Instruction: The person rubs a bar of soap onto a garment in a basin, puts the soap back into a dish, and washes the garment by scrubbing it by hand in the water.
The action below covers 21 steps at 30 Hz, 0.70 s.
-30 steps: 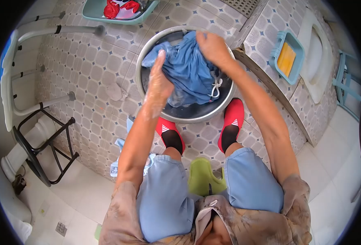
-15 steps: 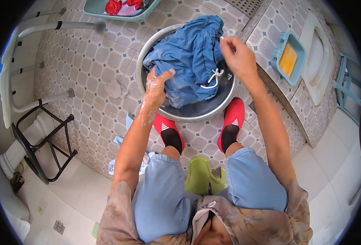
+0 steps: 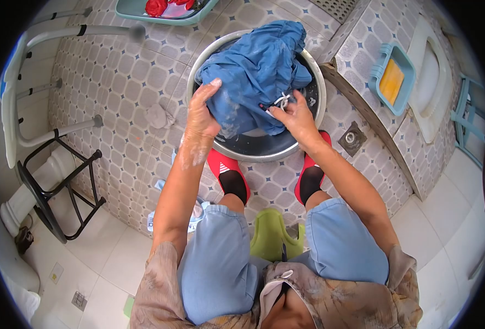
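Wet blue drawstring pants (image 3: 248,77) lie bunched in a round metal basin (image 3: 264,158) with dark water. Pale suds or soap smears mark the cloth. My left hand (image 3: 203,112), with foam on its wrist, holds the pants at the basin's left side; its thumb lies on top and some fingers are hidden. On the right, my right hand (image 3: 298,119) pinches the cloth beside the white drawstring (image 3: 282,101), thumb and forefinger around that spot.
A green tub (image 3: 171,16) with red items stands beyond the basin. On the tiled ledge at right sit a blue tray (image 3: 409,82) with a yellow bar (image 3: 391,80) and a squat toilet (image 3: 431,82). A floor drain (image 3: 352,139), green stool (image 3: 272,233) and black metal frame (image 3: 61,192) are nearby.
My right hand has come down and left from the basin's upper right edge to the drawstring. My left hand has shifted slightly up and left along the cloth.
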### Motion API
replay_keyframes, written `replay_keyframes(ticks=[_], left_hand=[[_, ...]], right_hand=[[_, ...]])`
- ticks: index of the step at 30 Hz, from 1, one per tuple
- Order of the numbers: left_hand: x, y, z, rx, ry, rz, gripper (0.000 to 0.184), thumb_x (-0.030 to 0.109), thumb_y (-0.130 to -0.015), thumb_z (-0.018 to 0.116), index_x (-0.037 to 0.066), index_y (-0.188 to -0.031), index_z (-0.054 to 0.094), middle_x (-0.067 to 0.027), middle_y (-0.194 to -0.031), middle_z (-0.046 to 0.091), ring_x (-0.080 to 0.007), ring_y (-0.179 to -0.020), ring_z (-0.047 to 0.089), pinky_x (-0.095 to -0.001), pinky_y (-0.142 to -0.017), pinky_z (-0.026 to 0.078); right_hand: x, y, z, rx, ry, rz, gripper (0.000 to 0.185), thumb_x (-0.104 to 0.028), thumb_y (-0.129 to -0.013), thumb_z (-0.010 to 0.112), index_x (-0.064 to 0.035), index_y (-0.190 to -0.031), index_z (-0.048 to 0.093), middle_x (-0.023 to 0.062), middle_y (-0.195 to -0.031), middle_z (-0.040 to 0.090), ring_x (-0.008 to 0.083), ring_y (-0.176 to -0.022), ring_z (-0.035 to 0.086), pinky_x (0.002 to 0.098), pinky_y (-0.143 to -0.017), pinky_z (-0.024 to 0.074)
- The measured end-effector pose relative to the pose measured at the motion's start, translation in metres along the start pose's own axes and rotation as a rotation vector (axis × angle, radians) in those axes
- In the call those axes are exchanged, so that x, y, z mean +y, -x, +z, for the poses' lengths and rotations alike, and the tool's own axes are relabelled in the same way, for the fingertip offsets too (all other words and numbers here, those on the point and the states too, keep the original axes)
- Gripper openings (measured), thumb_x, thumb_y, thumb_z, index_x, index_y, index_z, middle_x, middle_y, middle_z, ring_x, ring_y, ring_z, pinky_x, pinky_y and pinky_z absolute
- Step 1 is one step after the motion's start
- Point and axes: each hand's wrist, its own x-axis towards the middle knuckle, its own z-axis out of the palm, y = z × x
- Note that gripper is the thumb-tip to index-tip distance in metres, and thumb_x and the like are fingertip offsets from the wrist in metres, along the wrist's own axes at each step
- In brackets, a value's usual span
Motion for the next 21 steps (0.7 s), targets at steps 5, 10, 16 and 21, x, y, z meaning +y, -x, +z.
replay_keyframes(ticks=[5,10,16,21], left_hand=[[0.010,-0.006,-0.018,-0.057,-0.057,0.078,0.040,0.014,-0.078,0.062,-0.002,-0.114,0.057,-0.0137,-0.105,0.065,-0.0273,-0.098,0.063,-0.0426,-0.092,0.049],[0.017,-0.012,-0.029,-0.244,-0.145,0.108,0.057,0.014,-0.072,0.058,-0.004,-0.126,0.049,-0.0153,-0.117,0.060,-0.0277,-0.109,0.058,-0.0425,-0.099,0.044],[0.006,-0.022,-0.022,-0.366,-0.476,0.218,0.065,0.015,-0.072,0.065,-0.004,-0.131,0.045,-0.0140,-0.122,0.057,-0.0235,-0.113,0.055,-0.0352,-0.101,0.041],[0.012,-0.025,-0.013,-0.195,-0.699,0.249,0.054,0.020,-0.073,0.078,-0.004,-0.117,0.056,-0.0108,-0.103,0.064,-0.0194,-0.095,0.062,-0.0308,-0.090,0.047]], right_hand=[[-0.025,-0.003,-0.019,-0.373,-0.272,0.399,0.035,-0.019,-0.081,0.071,0.0016,-0.108,0.061,0.0038,-0.092,0.067,0.0112,-0.083,0.061,0.0244,-0.077,0.0463],[-0.041,-0.010,-0.053,-0.280,-0.785,0.190,0.017,-0.013,-0.086,0.065,-0.0049,-0.101,0.065,0.0025,-0.092,0.066,0.0088,-0.081,0.060,0.0258,-0.077,0.0482],[-0.092,-0.060,-0.092,-0.164,-0.920,-0.055,0.019,-0.012,-0.086,0.066,-0.0002,-0.101,0.064,0.0048,-0.094,0.066,0.0117,-0.084,0.062,0.0262,-0.077,0.0507],[-0.093,-0.115,-0.087,-0.085,-0.799,-0.116,0.020,-0.010,-0.086,0.064,0.0035,-0.101,0.064,0.0078,-0.095,0.066,0.0150,-0.086,0.063,0.0291,-0.081,0.0502]])
